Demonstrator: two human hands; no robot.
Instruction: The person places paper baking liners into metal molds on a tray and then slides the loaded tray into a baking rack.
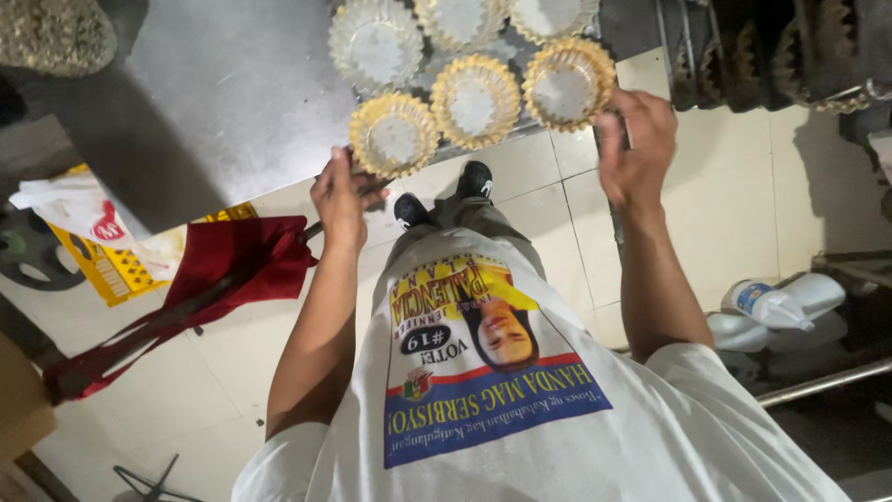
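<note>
I look down my white printed shirt to my black shoes [476, 178] on a tiled floor. Both hands hold a dark tray [465, 147] at waist height. My left hand [339, 197] grips its near left corner and my right hand [636, 139] grips its right edge. On the tray sit several round fluted tins lined with gold-rimmed paper cups [476, 100], all looking empty. The far part of the tray is cut off by the top of the frame.
A steel table top [214, 84] lies ahead on the left. Below it are a red cloth bag [242, 265], a yellow printed sheet [107, 270] and a white plastic bag [70, 209]. White plastic bottles [785, 299] and a metal bar [827, 381] lie right; dark stacked tins [790, 56] stand upper right.
</note>
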